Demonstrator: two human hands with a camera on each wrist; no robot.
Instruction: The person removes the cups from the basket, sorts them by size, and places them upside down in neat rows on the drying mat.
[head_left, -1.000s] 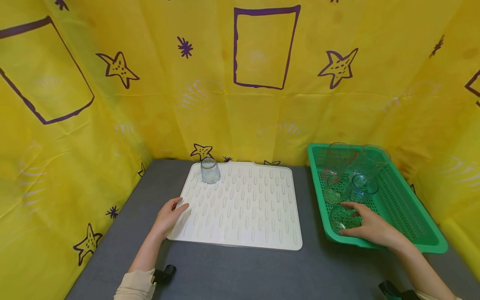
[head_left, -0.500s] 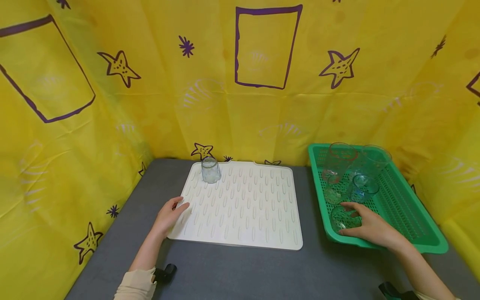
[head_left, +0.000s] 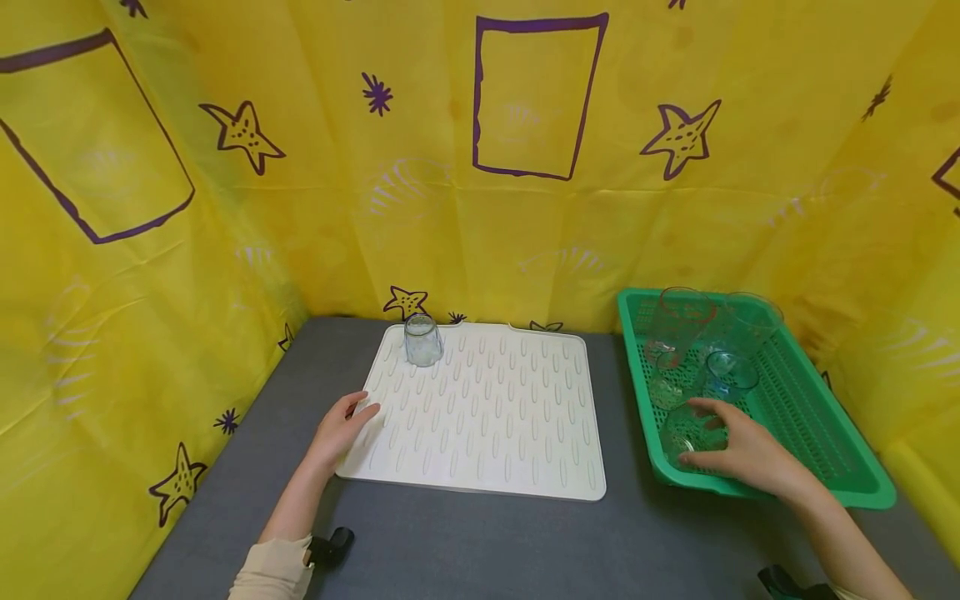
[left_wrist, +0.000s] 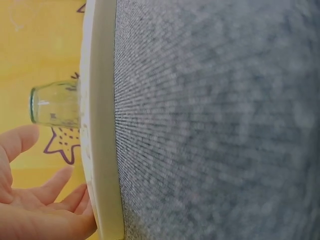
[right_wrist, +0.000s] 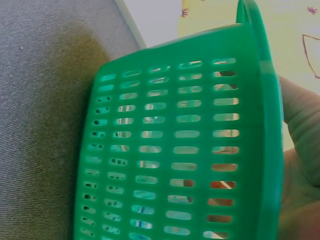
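My right hand (head_left: 750, 450) reaches over the near wall of the green basket (head_left: 847, 475) and grips a clear drinking glass (head_left: 678, 425) in its near left corner, thumb on one side and fingers on the other. In the right wrist view the basket's slotted wall hides most of that glass. My left hand (head_left: 337, 433) rests at the left edge of the white ribbed drying mat (head_left: 487, 417), its fingers relaxed and holding nothing. Near the mat's far left corner stands another clear glass (head_left: 423, 343), which also shows beyond my left fingers in the left wrist view.
Inside the basket stand a small clear glass (head_left: 666, 385), a bluish glass (head_left: 729, 379), a tall red-tinted glass (head_left: 678, 321) and a tall clear one (head_left: 750, 321). A yellow patterned cloth (head_left: 540, 242) hangs behind the grey table (head_left: 517, 550).
My right hand has risen slightly, and the glass in its grip has come up a little with it. The left hand stays where it was on the mat.
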